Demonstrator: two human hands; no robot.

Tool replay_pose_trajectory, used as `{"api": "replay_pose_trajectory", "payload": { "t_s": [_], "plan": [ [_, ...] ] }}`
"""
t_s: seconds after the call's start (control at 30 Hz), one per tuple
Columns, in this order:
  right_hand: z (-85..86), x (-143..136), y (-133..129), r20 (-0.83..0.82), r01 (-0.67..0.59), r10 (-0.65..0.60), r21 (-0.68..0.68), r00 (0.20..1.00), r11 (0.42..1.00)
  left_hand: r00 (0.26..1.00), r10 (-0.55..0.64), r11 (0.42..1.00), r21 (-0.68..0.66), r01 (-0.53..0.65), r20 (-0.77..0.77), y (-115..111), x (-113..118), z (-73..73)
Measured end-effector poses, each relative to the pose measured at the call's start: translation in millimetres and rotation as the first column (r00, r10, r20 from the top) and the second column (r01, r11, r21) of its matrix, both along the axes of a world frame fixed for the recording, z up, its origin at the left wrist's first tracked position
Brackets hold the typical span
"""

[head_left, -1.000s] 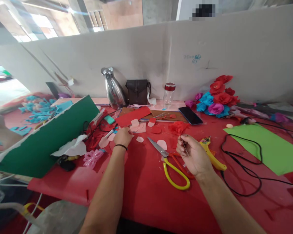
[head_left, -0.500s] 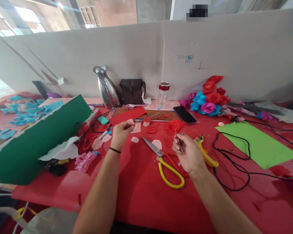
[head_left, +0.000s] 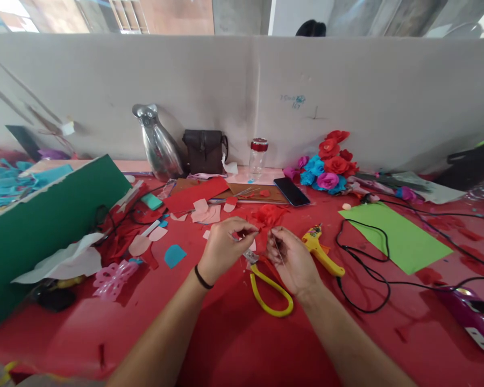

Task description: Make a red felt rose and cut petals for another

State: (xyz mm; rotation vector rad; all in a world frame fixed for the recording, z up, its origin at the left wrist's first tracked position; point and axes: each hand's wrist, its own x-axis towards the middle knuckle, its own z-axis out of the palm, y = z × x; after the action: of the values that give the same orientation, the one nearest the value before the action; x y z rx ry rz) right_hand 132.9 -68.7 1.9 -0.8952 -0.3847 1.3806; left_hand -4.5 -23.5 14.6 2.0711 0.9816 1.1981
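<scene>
My right hand [head_left: 292,258] pinches a thin wire stem [head_left: 279,250]. A red crepe-paper flower [head_left: 269,215] sits at the top of that stem, just beyond the fingertips. My left hand [head_left: 229,244] is closed, thumb and forefinger pressed together close to the flower's base. Whatever lies between those fingertips is too small to make out. Beneath both hands rest scissors [head_left: 272,298] with a yellow handle loop, their blades partly covered. To the right of my right hand lies a yellow hot glue gun [head_left: 322,255].
Pink paper petals [head_left: 206,212] and a blue petal [head_left: 175,256] lie on the red tabletop. A green box [head_left: 56,226] stands left. Behind are a steel jug [head_left: 159,145], brown bag [head_left: 205,151], glass jar [head_left: 258,161], phone [head_left: 291,192] and paper flowers [head_left: 328,164]. Black cable [head_left: 383,279] loops right.
My left hand has moved right and slightly down, up to the flower beside my right hand. The right hand with the flower has shifted a little left. The view has turned slightly right.
</scene>
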Motion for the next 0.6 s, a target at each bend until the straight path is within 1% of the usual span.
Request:
{"api": "replay_pose_trajectory", "payload": {
  "t_s": [0.13,0.3,0.47,0.6],
  "plan": [
    [1.2,-3.0,-1.5,0.012,-0.028,0.028,-0.011,1.0,1.0,0.999,0.039,0.987,0.157,-0.042,0.021,2.2,1.5,-4.7],
    [3.3,-7.3,-3.0,0.03,-0.043,0.044,-0.019,0.999,0.999,0.998,0.066,0.955,0.291,-0.066,0.008,3.8,0.2,-5.5],
    [4.7,-8.8,-4.0,0.068,-0.041,0.043,-0.022,0.997,0.999,0.997,0.072,0.932,0.357,-0.068,0.003,4.5,-1.4,-4.5],
    [3.1,-8.5,-4.5,0.114,-0.057,0.055,0.017,0.992,0.998,0.993,0.116,0.919,0.38,-0.103,-0.012,4.0,-0.7,-4.5]
  ]
}}
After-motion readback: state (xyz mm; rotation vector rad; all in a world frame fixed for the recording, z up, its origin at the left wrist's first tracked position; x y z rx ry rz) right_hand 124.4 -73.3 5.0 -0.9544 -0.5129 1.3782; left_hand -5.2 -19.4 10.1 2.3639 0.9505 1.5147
